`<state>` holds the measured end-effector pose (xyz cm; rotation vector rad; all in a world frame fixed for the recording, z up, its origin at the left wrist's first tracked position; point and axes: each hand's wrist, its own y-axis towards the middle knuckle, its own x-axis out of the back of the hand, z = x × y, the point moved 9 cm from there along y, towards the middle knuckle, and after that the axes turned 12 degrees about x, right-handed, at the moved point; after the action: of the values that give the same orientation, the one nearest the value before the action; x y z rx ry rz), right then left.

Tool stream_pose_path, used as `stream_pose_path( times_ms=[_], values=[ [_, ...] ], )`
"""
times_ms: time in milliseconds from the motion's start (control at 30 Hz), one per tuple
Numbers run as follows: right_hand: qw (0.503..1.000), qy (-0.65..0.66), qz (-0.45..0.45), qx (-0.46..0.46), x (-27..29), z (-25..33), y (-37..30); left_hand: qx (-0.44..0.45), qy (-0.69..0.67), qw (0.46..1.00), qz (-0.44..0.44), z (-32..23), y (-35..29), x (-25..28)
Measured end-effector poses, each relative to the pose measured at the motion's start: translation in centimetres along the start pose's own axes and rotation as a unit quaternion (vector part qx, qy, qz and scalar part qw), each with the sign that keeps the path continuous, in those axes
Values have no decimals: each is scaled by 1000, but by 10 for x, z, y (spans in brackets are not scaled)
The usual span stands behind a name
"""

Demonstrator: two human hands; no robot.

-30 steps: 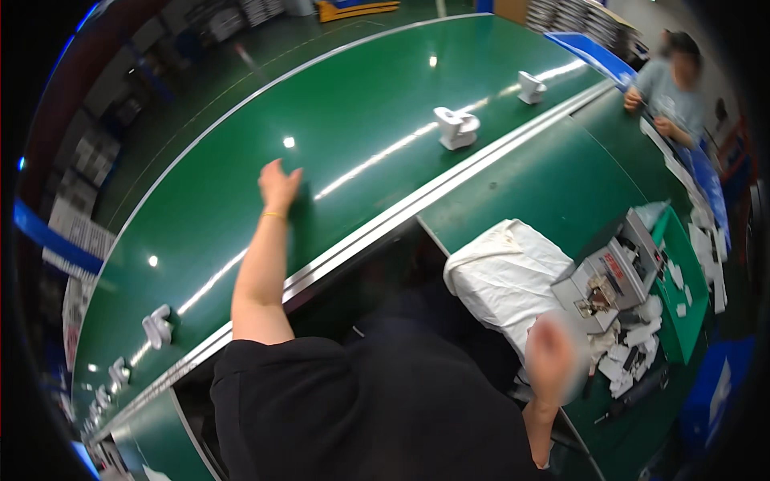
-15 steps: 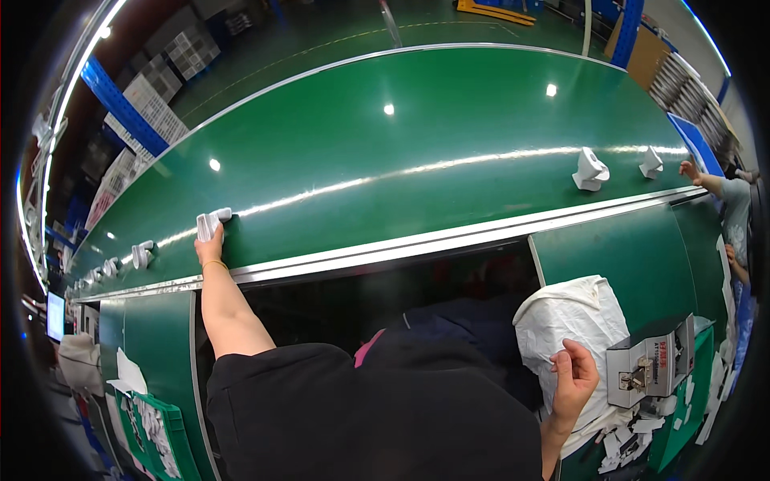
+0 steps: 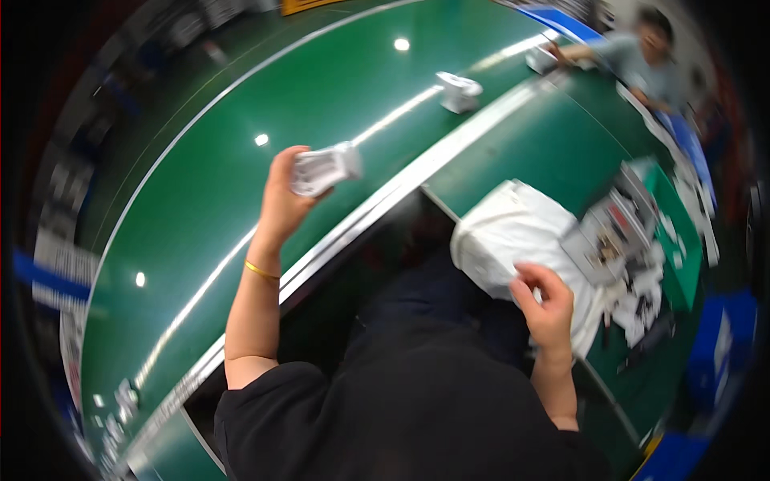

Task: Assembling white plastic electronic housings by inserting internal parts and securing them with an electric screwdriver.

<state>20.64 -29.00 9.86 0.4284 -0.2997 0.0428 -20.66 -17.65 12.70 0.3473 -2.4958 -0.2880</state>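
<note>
My left hand (image 3: 282, 204) grips a white hollow plastic housing (image 3: 325, 170), raised over the green conveyor belt (image 3: 216, 192). The housing's open, recessed side shows; its far end is blurred. Above the edge of a white cloth (image 3: 513, 228), my right hand (image 3: 549, 309) is curled with thumb and forefinger brought together. Whatever it pinches, if anything, is too small to make out. A grey metal box-shaped fixture (image 3: 611, 232) stands just beyond the cloth, right of that hand.
Another white housing (image 3: 459, 94) sits farther along the belt. A person (image 3: 646, 60) at the far right reaches to a further one (image 3: 540, 59). White scraps (image 3: 642, 297) lie by a green bin (image 3: 680, 256). More white parts (image 3: 126, 401) are at lower left.
My left hand has lifted the housing off the belt and drawn it to the right. The view has turned toward the right. My right hand stays curled by the cloth.
</note>
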Motion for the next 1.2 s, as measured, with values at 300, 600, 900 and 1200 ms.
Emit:
stream_pose_path(
  times_ms=[300, 600, 900, 1200],
  values=[
    [990, -119, -19, 73, 35, 10, -2, -212, -204, 784, 546, -202, -90, -218],
    [983, -21, -169, -64, 56, -40, -65, -107, -353, 690, 622, -205, -132, -275],
    [975, -79, -203, -54, 62, -51, -75, -111, -343, 742, 564, -206, -146, -295],
    [974, -192, -117, -32, 87, -33, -75, -24, -302, 766, 567, -187, -148, -316]
  ],
)
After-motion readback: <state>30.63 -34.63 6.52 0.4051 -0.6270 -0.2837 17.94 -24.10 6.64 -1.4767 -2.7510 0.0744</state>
